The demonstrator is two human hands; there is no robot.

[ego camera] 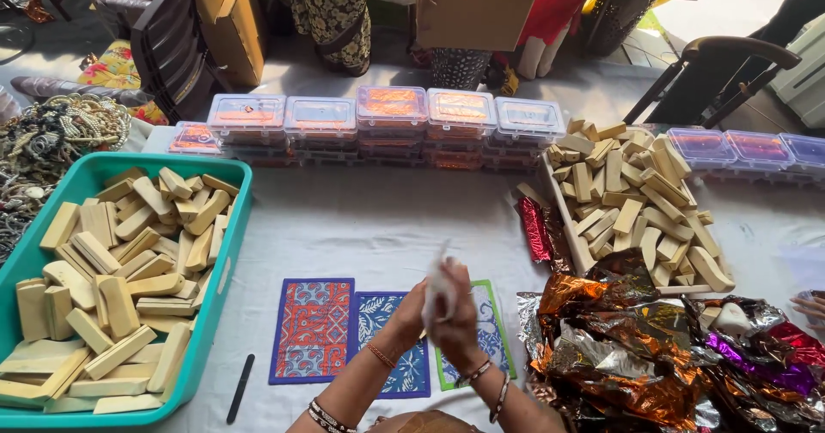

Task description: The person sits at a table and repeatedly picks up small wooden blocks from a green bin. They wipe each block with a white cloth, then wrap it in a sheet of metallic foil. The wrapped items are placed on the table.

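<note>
Fingers of both the left hand (411,311) and right hand (457,320) clamp together on a white wrapped bar (439,289), held above the patterned mats (378,334). It looks light, stiff, possibly slippery; gripping its long sides seems safest.

Both hands (434,313) around white wrapper (438,289)

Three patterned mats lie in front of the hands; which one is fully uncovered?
The red and blue mat, farthest left. The blue leaf mat and the green-edged mat are both partly hidden by the hands.
</note>
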